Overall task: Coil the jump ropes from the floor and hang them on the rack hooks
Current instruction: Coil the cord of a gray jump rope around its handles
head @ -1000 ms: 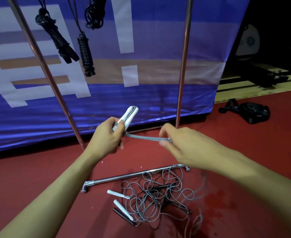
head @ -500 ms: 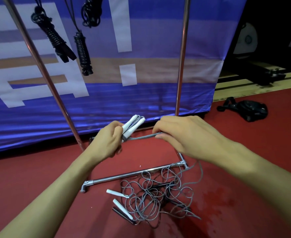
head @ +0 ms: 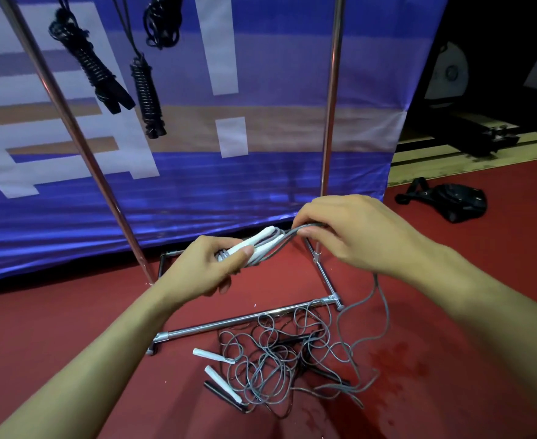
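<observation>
Left hand (head: 210, 267) is clamping the white handles (head: 260, 242) together while right hand (head: 349, 229) is pinching the grey cord (head: 384, 315) and laying it over them; slack is trailing to the floor tangle (head: 279, 359), so feeding each wrap snug and even seems best.

floor (head: 71, 327): red under me, fills lower frame | banner (head: 260, 90): blue with white and tan blocks, hangs across upper frame down to the floor | upper right: dark area beyond the banner, pale wood planks (head: 450, 160) along its edge | right, mid-frame: my view catches a black bag (head: 457, 201) on the floor | light: dim
</observation>
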`<state>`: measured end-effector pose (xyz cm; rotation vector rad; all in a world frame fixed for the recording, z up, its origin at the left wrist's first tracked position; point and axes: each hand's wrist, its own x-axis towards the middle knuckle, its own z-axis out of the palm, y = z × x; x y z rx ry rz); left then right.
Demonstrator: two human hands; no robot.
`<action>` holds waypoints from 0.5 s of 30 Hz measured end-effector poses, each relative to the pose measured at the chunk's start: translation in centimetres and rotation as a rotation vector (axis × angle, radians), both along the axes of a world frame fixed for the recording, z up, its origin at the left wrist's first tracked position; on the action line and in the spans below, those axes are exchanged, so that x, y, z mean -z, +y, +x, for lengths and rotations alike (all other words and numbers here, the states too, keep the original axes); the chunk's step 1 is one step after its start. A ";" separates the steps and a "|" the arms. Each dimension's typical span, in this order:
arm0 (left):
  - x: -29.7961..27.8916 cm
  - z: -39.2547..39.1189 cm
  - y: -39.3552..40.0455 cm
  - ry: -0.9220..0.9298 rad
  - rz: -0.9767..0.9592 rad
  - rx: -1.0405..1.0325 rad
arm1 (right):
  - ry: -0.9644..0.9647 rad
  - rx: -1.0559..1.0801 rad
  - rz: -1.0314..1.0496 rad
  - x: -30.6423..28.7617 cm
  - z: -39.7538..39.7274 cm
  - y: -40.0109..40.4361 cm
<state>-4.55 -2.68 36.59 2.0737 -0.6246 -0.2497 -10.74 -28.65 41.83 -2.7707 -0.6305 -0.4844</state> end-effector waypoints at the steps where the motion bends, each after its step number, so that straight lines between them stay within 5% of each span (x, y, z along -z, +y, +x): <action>1: -0.1 0.0 0.1 0.015 -0.016 -0.006 | -0.001 0.004 0.007 0.0 0.1 -0.2; 6: -0.7 0.0 0.1 0.067 -0.059 -0.043 | 0.015 0.026 0.033 0.5 0.6 -0.9; 15: -0.5 0.2 -0.3 0.138 0.239 -0.003 | -0.037 -0.125 -0.109 -1.2 -0.8 1.2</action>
